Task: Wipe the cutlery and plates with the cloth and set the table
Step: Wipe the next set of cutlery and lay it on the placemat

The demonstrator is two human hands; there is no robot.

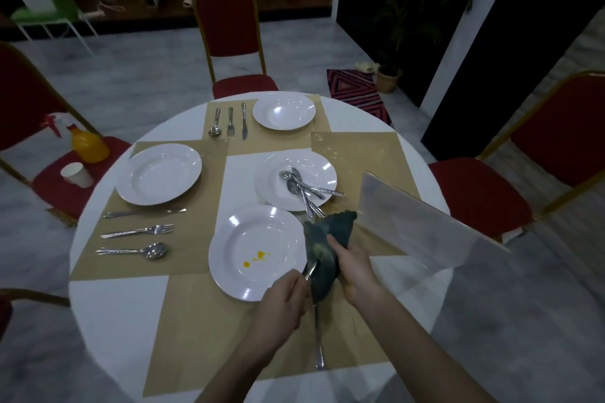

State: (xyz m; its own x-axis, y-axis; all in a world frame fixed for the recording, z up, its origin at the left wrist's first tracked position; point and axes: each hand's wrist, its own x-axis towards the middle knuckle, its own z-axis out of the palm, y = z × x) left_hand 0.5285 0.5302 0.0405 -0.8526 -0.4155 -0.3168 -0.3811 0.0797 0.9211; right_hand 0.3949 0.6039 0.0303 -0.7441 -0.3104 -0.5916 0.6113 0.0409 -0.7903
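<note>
Dimly lit room with grey marbled floor (157,75). Red padded chairs with gold frames (230,29) around a round white table (111,304). Striped rug (357,91) and wicker basket (389,78) beside a white pillar (458,26).

Head camera looks down, close over table (108,304).

Utensil (310,271) head hidden inside cloth (322,252)

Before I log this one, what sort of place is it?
Probably a banquet or restaurant dining room: a round white table laid with placemats, plates and cutlery, ringed by red padded banquet chairs on a marble-look floor.
</note>
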